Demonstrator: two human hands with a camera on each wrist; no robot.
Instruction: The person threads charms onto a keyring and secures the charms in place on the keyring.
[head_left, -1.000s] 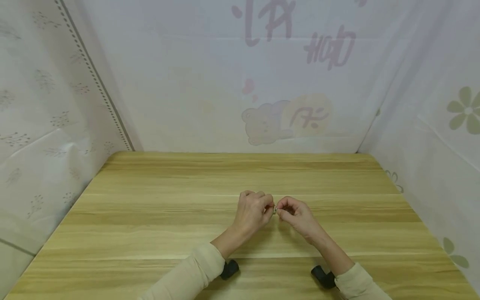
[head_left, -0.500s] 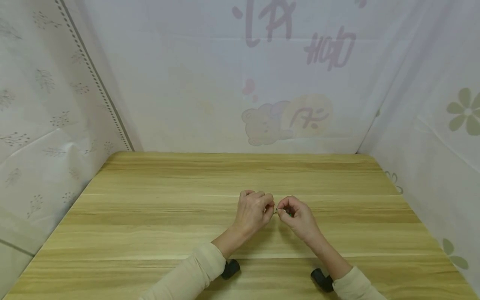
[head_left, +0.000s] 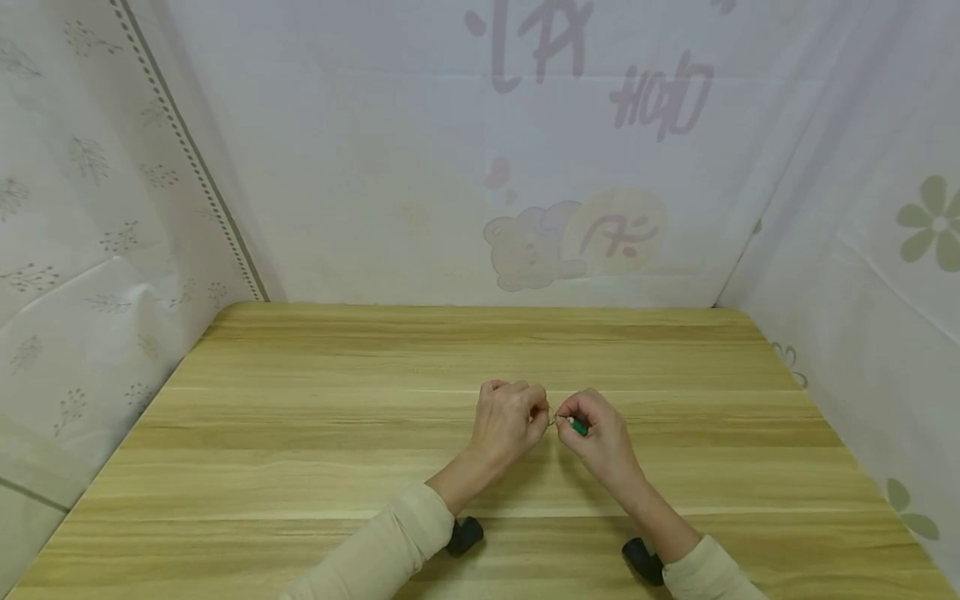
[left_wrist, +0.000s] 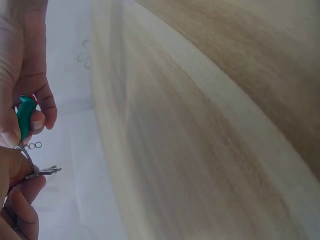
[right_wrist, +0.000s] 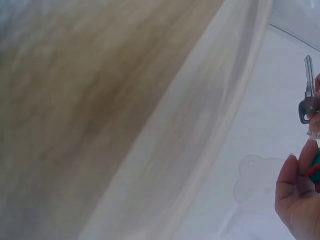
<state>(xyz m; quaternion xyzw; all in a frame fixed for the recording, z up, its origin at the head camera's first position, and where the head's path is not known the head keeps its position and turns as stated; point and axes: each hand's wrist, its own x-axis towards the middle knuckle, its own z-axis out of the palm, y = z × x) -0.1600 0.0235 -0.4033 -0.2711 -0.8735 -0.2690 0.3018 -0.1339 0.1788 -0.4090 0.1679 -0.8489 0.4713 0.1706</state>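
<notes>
My left hand (head_left: pixel 506 425) holds a split key ring (left_wrist: pixel 29 160) between thumb and fingers, with silver keys (left_wrist: pixel 46 171) on it. One notched key (right_wrist: pixel 309 82) points upward in the right wrist view. My right hand (head_left: pixel 603 437) is close beside the left and pinches at the ring's other side, where a green charm with red trim (left_wrist: pixel 26 116) sits within its fingers. A small link of chain (left_wrist: pixel 35 145) dangles near the ring. Both hands are raised above the table; fingertips partly hide where charm and ring meet.
Black wrist mounts (head_left: pixel 465 536) show under both forearms, near the front of the wood-grain table (head_left: pixel 300 433). Printed pale cloth (head_left: pixel 375 167) hangs behind the table and along both sides.
The green charm has come into view within my right hand, which has turned slightly. The left hand stays nearly still, and the ring's gap between the hands looks a little wider.
</notes>
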